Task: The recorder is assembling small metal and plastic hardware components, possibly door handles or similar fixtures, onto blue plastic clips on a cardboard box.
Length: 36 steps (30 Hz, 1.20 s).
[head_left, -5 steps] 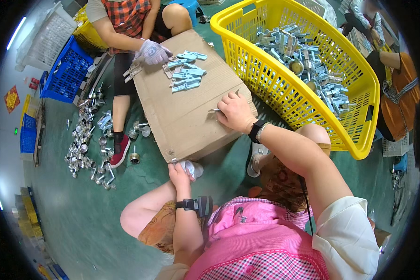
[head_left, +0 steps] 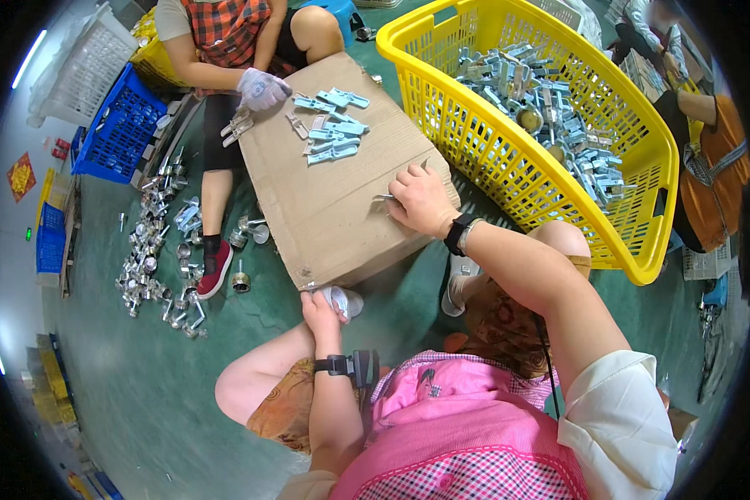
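On the cardboard box [head_left: 325, 208] rests my right hand [head_left: 423, 198], fingers curled round a thin metal piece [head_left: 383, 197] whose end pokes out to the left. My left hand [head_left: 319, 312] is closed low at the box's near edge, beside a whitish rounded thing [head_left: 344, 302]; what its fingers hold is hidden. Several light-blue clip-like pieces [head_left: 333, 143] lie in a pile at the far end of the box, with a few pale ones among them.
Beyond the box sits a co-worker with a gloved hand [head_left: 262, 89]. A yellow basket [head_left: 508, 150] of blue clip-like pieces stands at the right. Metal cup-ended parts [head_left: 146, 267] litter the green floor at the left, near a blue crate [head_left: 125, 125].
The co-worker's gloved hand has drawn back to the left, away from the blue pieces. Both my hands have stayed where they were.
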{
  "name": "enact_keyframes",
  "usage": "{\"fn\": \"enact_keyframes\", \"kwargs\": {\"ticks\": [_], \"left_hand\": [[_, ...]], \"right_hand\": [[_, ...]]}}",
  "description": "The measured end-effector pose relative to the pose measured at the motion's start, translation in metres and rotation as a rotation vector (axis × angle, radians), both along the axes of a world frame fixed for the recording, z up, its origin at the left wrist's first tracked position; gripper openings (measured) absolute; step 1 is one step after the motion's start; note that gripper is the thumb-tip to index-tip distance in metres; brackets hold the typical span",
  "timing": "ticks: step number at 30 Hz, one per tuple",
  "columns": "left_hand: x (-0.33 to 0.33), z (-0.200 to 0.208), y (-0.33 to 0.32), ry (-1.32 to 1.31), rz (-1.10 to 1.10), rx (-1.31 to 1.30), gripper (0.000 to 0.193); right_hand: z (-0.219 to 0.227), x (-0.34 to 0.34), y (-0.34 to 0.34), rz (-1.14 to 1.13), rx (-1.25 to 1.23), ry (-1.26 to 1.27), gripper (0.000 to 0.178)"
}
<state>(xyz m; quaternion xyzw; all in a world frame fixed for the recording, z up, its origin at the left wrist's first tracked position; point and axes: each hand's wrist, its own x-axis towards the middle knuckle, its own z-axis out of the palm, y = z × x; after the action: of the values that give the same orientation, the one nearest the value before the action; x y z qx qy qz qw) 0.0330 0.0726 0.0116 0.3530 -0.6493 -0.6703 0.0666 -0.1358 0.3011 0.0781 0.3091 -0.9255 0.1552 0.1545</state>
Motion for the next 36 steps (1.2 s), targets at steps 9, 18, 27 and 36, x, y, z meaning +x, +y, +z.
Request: {"fn": "enact_keyframes", "kwargs": {"ticks": [9,18,27,36], "left_hand": [[0.001,0.004,0.001,-0.016,0.004,-0.020,0.010],[0.006,-0.021,-0.016,0.092,-0.015,-0.297,0.012],[-0.001,-0.016,-0.009,-0.059,0.016,0.026,0.023],[-0.002,-0.005,0.001,-0.034,0.049,0.012,0.013]], "right_hand": [[0.002,-0.001,0.000,0.007,0.013,-0.016,0.018],[-0.019,-0.004,-0.010,0.017,0.037,-0.062,0.025],[-0.004,0.001,0.002,-0.004,-0.010,0.054,0.024],[-0.004,0.000,0.004,0.020,-0.076,0.088,0.021]]}}
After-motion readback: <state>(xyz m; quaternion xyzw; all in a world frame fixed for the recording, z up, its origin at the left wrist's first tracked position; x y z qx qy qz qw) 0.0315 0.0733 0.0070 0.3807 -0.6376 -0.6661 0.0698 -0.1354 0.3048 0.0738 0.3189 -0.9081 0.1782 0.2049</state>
